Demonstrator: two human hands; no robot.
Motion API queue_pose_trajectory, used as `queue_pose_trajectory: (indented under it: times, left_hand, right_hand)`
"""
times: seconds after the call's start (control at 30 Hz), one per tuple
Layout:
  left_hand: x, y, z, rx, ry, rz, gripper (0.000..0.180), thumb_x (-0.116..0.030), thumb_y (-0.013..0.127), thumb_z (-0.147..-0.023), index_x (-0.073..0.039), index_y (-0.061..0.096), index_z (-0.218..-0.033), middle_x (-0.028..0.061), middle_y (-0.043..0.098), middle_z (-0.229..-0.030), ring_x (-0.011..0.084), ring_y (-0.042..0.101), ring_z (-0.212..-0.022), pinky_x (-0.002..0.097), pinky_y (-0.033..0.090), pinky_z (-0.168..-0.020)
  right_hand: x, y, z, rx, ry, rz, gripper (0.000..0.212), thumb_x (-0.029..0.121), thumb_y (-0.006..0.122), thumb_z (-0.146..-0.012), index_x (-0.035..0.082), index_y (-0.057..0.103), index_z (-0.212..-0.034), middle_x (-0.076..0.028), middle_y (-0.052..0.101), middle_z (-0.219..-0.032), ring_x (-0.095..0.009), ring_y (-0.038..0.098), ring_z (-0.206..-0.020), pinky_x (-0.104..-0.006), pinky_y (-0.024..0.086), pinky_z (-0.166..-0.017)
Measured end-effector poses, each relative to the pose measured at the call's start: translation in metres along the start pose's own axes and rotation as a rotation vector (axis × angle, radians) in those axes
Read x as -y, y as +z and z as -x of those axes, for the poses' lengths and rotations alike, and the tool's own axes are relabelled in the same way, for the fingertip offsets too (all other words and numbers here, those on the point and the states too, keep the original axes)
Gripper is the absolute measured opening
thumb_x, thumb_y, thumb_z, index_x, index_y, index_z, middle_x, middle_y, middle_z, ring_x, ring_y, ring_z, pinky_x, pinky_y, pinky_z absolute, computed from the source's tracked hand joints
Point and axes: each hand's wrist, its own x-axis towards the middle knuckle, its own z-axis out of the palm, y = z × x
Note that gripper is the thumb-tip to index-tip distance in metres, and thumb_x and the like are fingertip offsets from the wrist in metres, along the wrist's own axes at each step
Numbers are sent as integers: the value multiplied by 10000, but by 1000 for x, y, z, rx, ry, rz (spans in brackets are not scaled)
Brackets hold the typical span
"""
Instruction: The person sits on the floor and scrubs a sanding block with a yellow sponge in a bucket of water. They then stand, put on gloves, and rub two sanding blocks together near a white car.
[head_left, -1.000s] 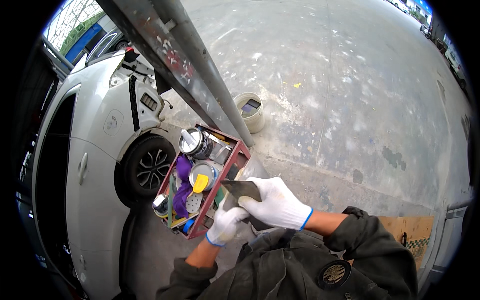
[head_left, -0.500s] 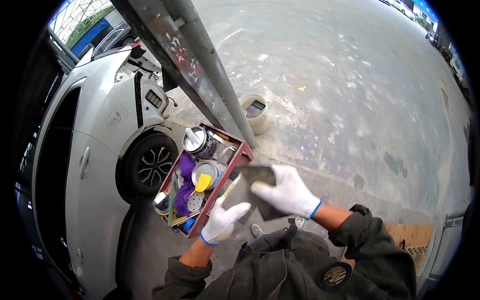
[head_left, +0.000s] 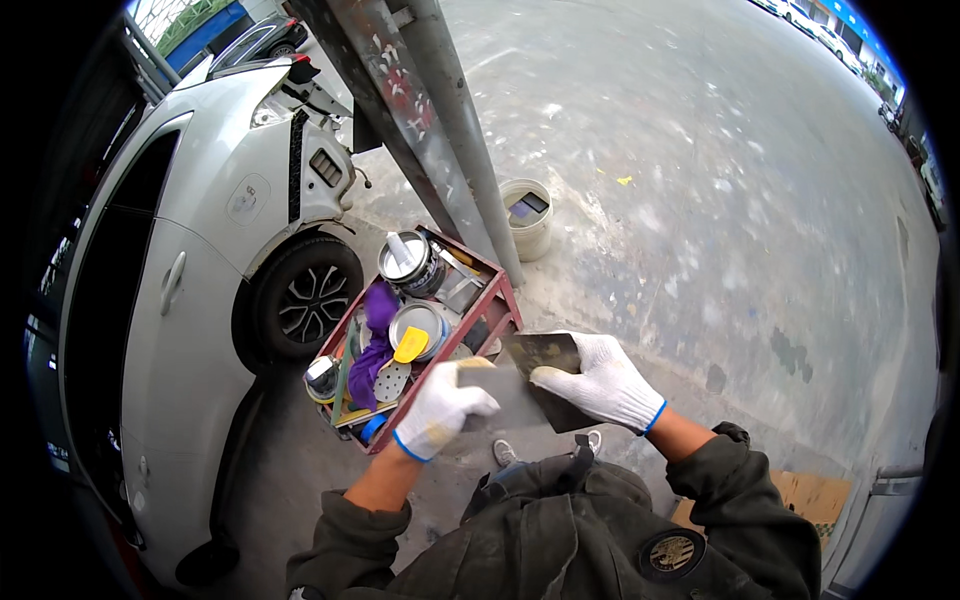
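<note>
Gripped smudged, dark rectangular plate [head_left: 556, 400] in white-gloved right hand [head_left: 605, 385], angled lengthwise from upper left toward lower right; clasped blurred grey plate [head_left: 510, 397] in white-gloved left hand [head_left: 438, 408].

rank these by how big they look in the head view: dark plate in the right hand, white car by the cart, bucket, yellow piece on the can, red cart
1. white car
2. red cart
3. dark plate and bucket: too close to rank
4. yellow piece
</note>
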Motion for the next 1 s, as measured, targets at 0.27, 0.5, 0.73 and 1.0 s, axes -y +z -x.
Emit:
queue_pose_trajectory:
  times: [0.27,0.5,0.73,1.0]
  left_hand:
    - [17,49,-15,-376,583,-171,279,-30,694,-897,57,622,-1152,91,695,-1080,139,644,-966,304,504,-862]
    - [28,48,-16,-562,793,-414,169,-57,709,-860,23,677,-1005,131,733,-904,226,704,-770,315,534,-715]
    - [16,38,-2,-321,789,-624,167,-31,669,-831,22,669,-989,168,710,-793,269,701,-655,346,527,-598]
    - [16,16,-5,80,526,-521,217,-99,615,-845,41,664,-1004,185,680,-763,243,662,-660,353,512,-641]
  right_hand:
    - [-1,27,-16,-376,-42,-232,411,196,721,-853,-17,607,-1186,-140,723,-1009,-189,688,-931,-332,531,-844]
    - [8,42,5,-421,-104,-135,285,144,680,-864,-10,636,-1100,-198,719,-942,-270,721,-884,-352,537,-792]
    - [10,46,10,-398,-91,-76,206,110,681,-859,-29,675,-1011,-185,702,-833,-173,643,-692,-313,510,-675]
    - [21,43,16,-246,-323,97,196,97,658,-832,23,665,-1014,-203,680,-836,-371,694,-807,-397,549,-692]
